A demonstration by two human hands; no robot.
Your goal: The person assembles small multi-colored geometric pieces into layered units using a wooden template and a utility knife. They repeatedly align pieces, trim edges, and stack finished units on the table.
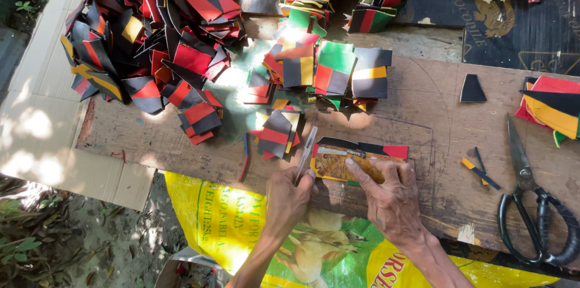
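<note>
My left hand (pixel 289 196) grips a thin metal blade (pixel 306 154) that stands against the left edge of a worn brown template (pixel 338 166). Fingers of my right hand (pixel 389 196) are spread flat on that template, pressing it down. Under the template lies a black and red sheet piece (pixel 386 150), its edges showing at the top and right. All of this rests on a wooden board (pixel 423 113).
A big heap of red, black and yellow cut pieces (pixel 151 34) fills the upper left, and smaller stacks (pixel 329 70) sit behind the hands. Black scissors (pixel 531 203) lie at the right, near offcuts (pixel 480 170). Cardboard (pixel 42 113) is left, a yellow sack (pixel 241 221) below.
</note>
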